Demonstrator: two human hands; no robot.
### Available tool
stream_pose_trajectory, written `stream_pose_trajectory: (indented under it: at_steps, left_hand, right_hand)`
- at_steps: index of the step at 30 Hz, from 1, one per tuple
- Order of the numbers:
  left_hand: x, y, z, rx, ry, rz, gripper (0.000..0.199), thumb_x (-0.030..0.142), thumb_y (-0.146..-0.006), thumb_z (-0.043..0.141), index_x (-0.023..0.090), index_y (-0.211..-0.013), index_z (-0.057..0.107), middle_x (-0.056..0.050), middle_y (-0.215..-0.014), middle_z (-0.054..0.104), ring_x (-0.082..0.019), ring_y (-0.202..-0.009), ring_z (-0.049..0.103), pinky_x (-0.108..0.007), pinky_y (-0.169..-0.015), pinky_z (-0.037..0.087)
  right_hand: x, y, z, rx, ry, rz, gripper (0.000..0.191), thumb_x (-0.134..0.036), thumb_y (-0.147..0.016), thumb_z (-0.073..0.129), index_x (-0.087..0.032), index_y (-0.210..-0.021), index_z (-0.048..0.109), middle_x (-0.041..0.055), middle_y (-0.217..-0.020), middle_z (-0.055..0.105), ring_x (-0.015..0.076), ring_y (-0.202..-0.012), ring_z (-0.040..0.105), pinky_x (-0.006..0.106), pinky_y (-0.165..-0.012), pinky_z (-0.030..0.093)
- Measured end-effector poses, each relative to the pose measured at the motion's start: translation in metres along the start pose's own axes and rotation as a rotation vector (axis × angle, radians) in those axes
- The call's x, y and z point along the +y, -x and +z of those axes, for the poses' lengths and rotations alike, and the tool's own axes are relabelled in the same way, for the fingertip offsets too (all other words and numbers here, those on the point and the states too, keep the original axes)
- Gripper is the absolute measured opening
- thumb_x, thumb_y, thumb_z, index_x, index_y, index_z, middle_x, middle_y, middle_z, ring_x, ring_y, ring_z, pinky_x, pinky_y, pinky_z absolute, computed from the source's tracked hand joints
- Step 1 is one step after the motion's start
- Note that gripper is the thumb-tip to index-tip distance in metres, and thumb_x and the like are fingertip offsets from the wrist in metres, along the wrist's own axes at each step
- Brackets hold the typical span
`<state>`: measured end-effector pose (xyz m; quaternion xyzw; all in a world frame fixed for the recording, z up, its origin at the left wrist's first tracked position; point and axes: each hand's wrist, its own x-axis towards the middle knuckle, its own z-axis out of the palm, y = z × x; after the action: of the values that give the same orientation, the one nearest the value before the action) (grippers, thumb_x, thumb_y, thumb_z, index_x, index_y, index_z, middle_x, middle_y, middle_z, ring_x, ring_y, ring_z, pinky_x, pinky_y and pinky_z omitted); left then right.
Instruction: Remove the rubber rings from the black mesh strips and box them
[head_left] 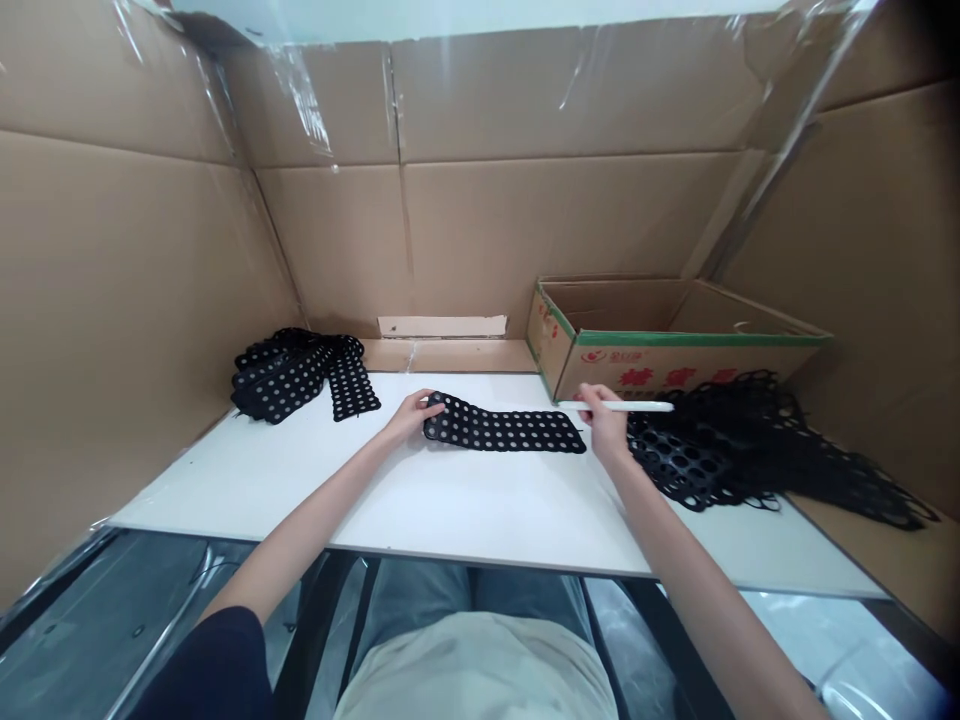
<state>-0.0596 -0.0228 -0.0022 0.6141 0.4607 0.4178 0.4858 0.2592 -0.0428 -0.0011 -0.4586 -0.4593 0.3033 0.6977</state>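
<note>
From the near edge of the flat white tabletop (450, 510), an open, green-rimmed brown cardboard box (697, 341) is noted toward two o'clock; a tape-patched brown cardboard wall (540, 220) is observed at twelve.

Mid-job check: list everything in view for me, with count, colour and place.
Strip: one, black with pale spots, mid-table
Strip pile: one, count inside unclear, black with pale spots, back left
Mesh pile: one, black, right, before the box
Pen: one, white, beside the box front
Box: one, brown with green edging, back right
Table: one, white, centre
Cardboard walls: three, brown, left, back, right
Sleeve: one, dark, lower left
Left hand: one, bare, on the strip's left end
Right hand: one, bare, holding the pen
</note>
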Motion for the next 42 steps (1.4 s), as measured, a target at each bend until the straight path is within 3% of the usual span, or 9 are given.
stream_pose_trajectory:
  at_steps: [2,5,8,12,16,24,32,38,42]
  left_hand:
    - [0.006,0.001,-0.003,-0.053,0.086,-0.071,0.042,0.041,-0.061,0.068,0.012,-0.089,0.058,-0.007,-0.08,0.063,-0.016,-0.07,0.058,-0.027,-0.067,0.043]
    - [0.009,0.004,-0.01,-0.143,0.039,-0.192,0.04,0.044,-0.058,0.07,0.008,-0.072,0.061,-0.009,-0.071,0.063,-0.016,-0.065,0.057,-0.027,-0.064,0.042]
    - [0.006,0.006,-0.018,-0.184,-0.095,-0.284,0.042,0.049,-0.056,0.07,0.009,-0.06,0.057,-0.007,-0.057,0.06,-0.014,-0.054,0.055,-0.026,-0.056,0.041]
    - [0.001,0.004,-0.024,-0.262,-0.279,-0.307,0.044,0.053,-0.058,0.066,0.011,-0.056,0.054,-0.003,-0.045,0.056,-0.012,-0.044,0.051,-0.024,-0.048,0.037]
    - [0.001,0.001,-0.027,-0.287,-0.321,-0.298,0.041,0.049,-0.058,0.066,0.011,-0.053,0.052,-0.002,-0.042,0.054,-0.011,-0.041,0.049,-0.023,-0.045,0.034]
    - [0.005,0.002,-0.033,-0.324,-0.308,-0.283,0.038,0.047,-0.06,0.064,0.011,-0.051,0.054,-0.003,-0.046,0.055,-0.008,-0.04,0.044,-0.022,-0.045,0.03]
    - [0.009,0.001,-0.034,-0.316,-0.481,-0.131,0.041,0.046,-0.067,0.057,0.013,-0.044,0.047,0.001,-0.037,0.044,-0.007,-0.036,0.034,-0.023,-0.043,0.025]
    - [0.006,-0.004,-0.035,-0.28,-0.662,0.098,0.043,0.043,-0.071,0.052,0.014,-0.042,0.039,0.005,-0.04,0.029,-0.005,-0.042,0.024,-0.023,-0.045,0.018]
    - [0.004,-0.006,-0.034,-0.25,-0.701,0.171,0.042,0.041,-0.07,0.052,0.014,-0.043,0.035,0.006,-0.043,0.022,-0.005,-0.046,0.019,-0.022,-0.045,0.015]
  right_hand:
    - [-0.007,0.014,0.025,-0.224,0.037,0.037,0.031,-0.041,-0.07,0.061,-0.017,-0.054,0.047,-0.0056,-0.04,0.041,0.006,-0.038,0.035,0.02,-0.039,0.024]
    - [-0.015,0.031,0.07,-0.437,-0.023,0.111,0.031,-0.041,-0.066,0.065,-0.018,-0.056,0.047,-0.0041,-0.044,0.048,0.0074,-0.042,0.041,0.021,-0.043,0.031]
    - [-0.01,0.042,0.111,-0.507,-0.154,0.219,0.026,-0.035,-0.06,0.068,-0.019,-0.06,0.048,-0.0033,-0.05,0.054,0.0091,-0.047,0.047,0.021,-0.047,0.035]
    - [0.014,0.053,0.141,-0.427,-0.291,0.328,0.019,-0.029,-0.059,0.063,-0.019,-0.057,0.047,-0.0031,-0.05,0.053,0.0096,-0.049,0.048,0.022,-0.049,0.037]
    - [0.032,0.059,0.14,-0.506,-0.229,0.338,0.018,-0.026,-0.055,0.065,-0.018,-0.057,0.05,-0.0034,-0.048,0.052,0.009,-0.045,0.044,0.023,-0.046,0.034]
    - [0.027,0.063,0.135,-0.622,-0.124,0.28,0.015,-0.025,-0.057,0.064,-0.018,-0.057,0.05,-0.0036,-0.048,0.054,0.0097,-0.045,0.046,0.023,-0.045,0.033]
    - [0.023,0.064,0.137,-0.679,-0.083,0.27,0.017,-0.027,-0.058,0.065,-0.018,-0.061,0.05,-0.0035,-0.049,0.055,0.0098,-0.045,0.047,0.023,-0.045,0.035]
    - [0.02,0.064,0.136,-0.698,-0.106,0.274,0.017,-0.027,-0.059,0.064,-0.018,-0.06,0.05,-0.0025,-0.05,0.058,0.0101,-0.047,0.049,0.023,-0.047,0.036]
    - [0.022,0.063,0.137,-0.714,-0.118,0.286,0.015,-0.026,-0.059,0.064,-0.019,-0.059,0.051,-0.0021,-0.051,0.058,0.0103,-0.046,0.049,0.023,-0.046,0.035]
